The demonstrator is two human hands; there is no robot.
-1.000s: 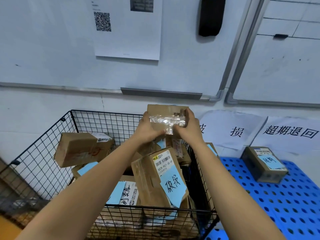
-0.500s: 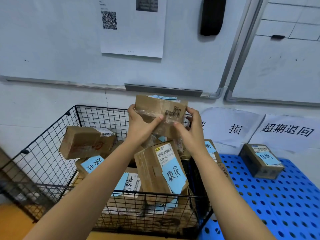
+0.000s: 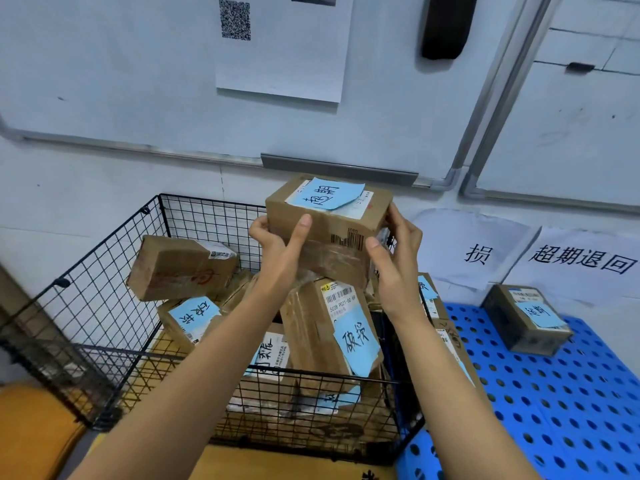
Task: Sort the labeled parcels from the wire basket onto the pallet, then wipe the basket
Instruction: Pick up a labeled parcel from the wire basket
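A brown cardboard parcel (image 3: 325, 220) with a blue handwritten note on top is held above the black wire basket (image 3: 104, 289). My left hand (image 3: 280, 251) grips its left side and my right hand (image 3: 394, 268) its right side. Inside the basket lie several more parcels, among them an upright parcel with a blue note (image 3: 332, 327) and a plain brown parcel (image 3: 180, 268) at the back left. To the right lies the blue perforated pallet (image 3: 571, 393), with one labeled parcel (image 3: 526, 317) on its far end.
Two white paper signs (image 3: 581, 261) with printed characters lean against the wall behind the pallet. Whiteboards hang on the wall above. An orange surface (image 3: 31, 431) sits at lower left beside the basket.
Both hands lifted the parcel higher and tipped it toward me, so its top with the blue note now faces the camera. The view shifted slightly down and left.
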